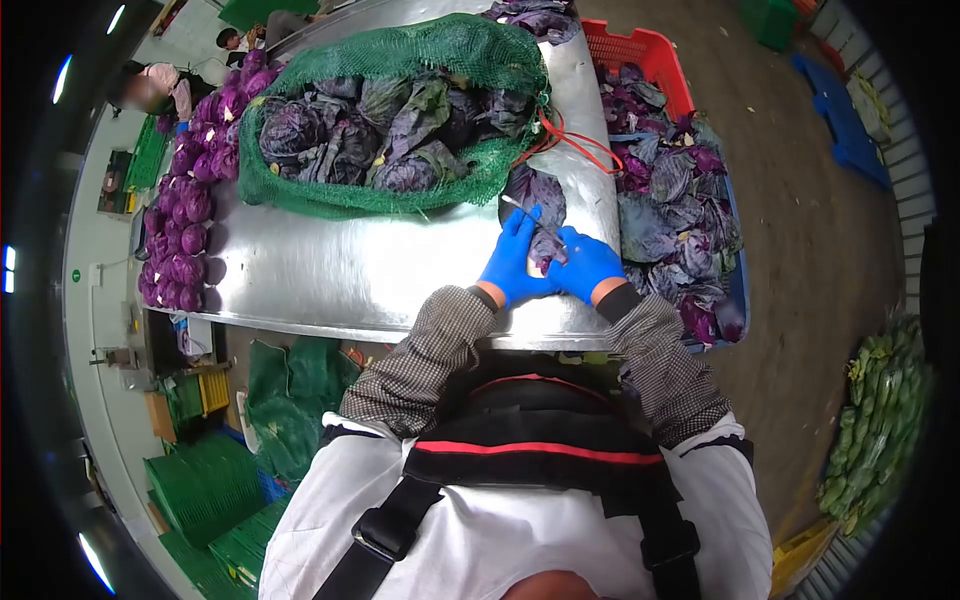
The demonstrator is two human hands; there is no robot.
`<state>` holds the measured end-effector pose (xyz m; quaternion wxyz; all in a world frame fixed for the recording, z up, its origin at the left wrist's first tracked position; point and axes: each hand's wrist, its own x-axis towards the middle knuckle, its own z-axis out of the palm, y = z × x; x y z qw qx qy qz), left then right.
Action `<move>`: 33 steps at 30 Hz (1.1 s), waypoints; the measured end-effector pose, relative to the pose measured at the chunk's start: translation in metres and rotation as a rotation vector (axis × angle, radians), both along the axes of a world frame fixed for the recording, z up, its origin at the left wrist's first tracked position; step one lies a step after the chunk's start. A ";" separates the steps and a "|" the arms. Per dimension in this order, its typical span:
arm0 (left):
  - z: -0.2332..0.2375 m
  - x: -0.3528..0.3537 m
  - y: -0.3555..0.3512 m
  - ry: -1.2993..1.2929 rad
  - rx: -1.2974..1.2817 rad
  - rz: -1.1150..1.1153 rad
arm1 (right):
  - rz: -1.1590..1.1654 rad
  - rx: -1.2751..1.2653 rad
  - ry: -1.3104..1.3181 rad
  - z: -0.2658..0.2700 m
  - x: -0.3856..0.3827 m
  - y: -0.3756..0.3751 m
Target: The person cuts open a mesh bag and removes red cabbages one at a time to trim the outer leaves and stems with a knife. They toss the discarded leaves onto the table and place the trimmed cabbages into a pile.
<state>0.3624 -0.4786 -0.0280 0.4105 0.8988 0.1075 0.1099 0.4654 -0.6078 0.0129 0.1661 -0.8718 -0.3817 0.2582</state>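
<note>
Near the front edge of the metal table lies a red cabbage with dark, loose outer leaves. My left hand, in a blue glove, grips it from the left side. In my right hand, also gloved in blue, is a thin knife. Its blade points up and left across the leaves, while its handle is hidden by the fingers. Just beyond the hands, a green mesh sack lies open, showing several untrimmed red cabbages. A red cord trails from the sack's right end.
Shiny purple trimmed cabbages are piled along the left of the metal table. At its right, a red crate and a blue crate hold loose leaves. Green crates stand lower left. Other people are at the far left.
</note>
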 end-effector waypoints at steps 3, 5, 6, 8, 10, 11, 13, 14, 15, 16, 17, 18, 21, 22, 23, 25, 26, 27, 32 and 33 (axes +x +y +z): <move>0.007 0.003 -0.002 0.033 0.005 -0.040 | -0.014 0.152 0.178 -0.004 0.018 -0.014; 0.004 0.009 -0.003 0.024 0.126 -0.091 | -0.052 0.214 0.179 -0.005 0.018 -0.018; 0.003 0.010 -0.005 0.022 0.151 -0.102 | -0.069 0.157 0.159 -0.005 0.016 -0.020; 0.005 0.005 -0.004 -0.033 0.092 -0.120 | -0.158 0.242 0.122 -0.038 0.021 -0.027; 0.006 -0.009 0.006 -0.090 -0.039 -0.129 | -0.378 0.258 0.188 -0.066 0.030 -0.049; 0.002 -0.014 0.012 -0.101 -0.028 -0.128 | -0.513 0.230 0.317 -0.064 0.029 -0.055; -0.011 -0.031 0.017 -0.083 -0.363 0.005 | -0.633 0.333 0.461 -0.091 0.035 -0.056; -0.013 -0.034 0.020 -0.087 -0.361 0.027 | -0.762 0.432 0.608 -0.102 0.034 -0.054; -0.015 -0.036 0.020 -0.087 -0.356 0.026 | -0.869 0.363 0.438 -0.109 0.045 -0.047; -0.012 -0.038 0.016 -0.033 -0.656 0.174 | -0.746 0.367 0.181 -0.134 0.065 -0.055; -0.010 -0.039 0.011 0.028 -0.956 0.323 | -0.621 0.363 -0.073 -0.130 0.072 -0.059; -0.012 -0.041 0.005 0.054 -1.061 0.499 | -0.627 0.361 -0.070 -0.130 0.070 -0.065; 0.033 -0.043 -0.015 0.342 -1.322 0.762 | -0.340 0.009 -0.263 -0.038 0.018 -0.046; 0.036 -0.046 -0.018 0.452 -1.344 0.751 | -0.262 0.012 -0.146 -0.043 0.005 -0.038; 0.035 -0.049 -0.015 0.455 -1.348 0.751 | -0.186 -0.074 0.028 -0.008 -0.017 -0.026; 0.024 -0.055 -0.003 0.702 -1.099 0.483 | -0.270 0.161 0.208 -0.026 -0.032 -0.019; 0.003 -0.053 0.001 0.490 -0.720 0.363 | -0.275 0.159 0.211 -0.025 -0.028 -0.020; -0.017 -0.054 0.005 0.498 -0.720 0.361 | -0.228 0.184 0.279 -0.021 -0.021 -0.021; 0.018 -0.014 0.014 0.042 0.083 -0.030 | -0.223 0.371 0.186 -0.040 -0.015 -0.020; 0.023 -0.008 0.014 0.178 0.040 -0.022 | -0.231 0.372 0.183 -0.044 -0.013 -0.022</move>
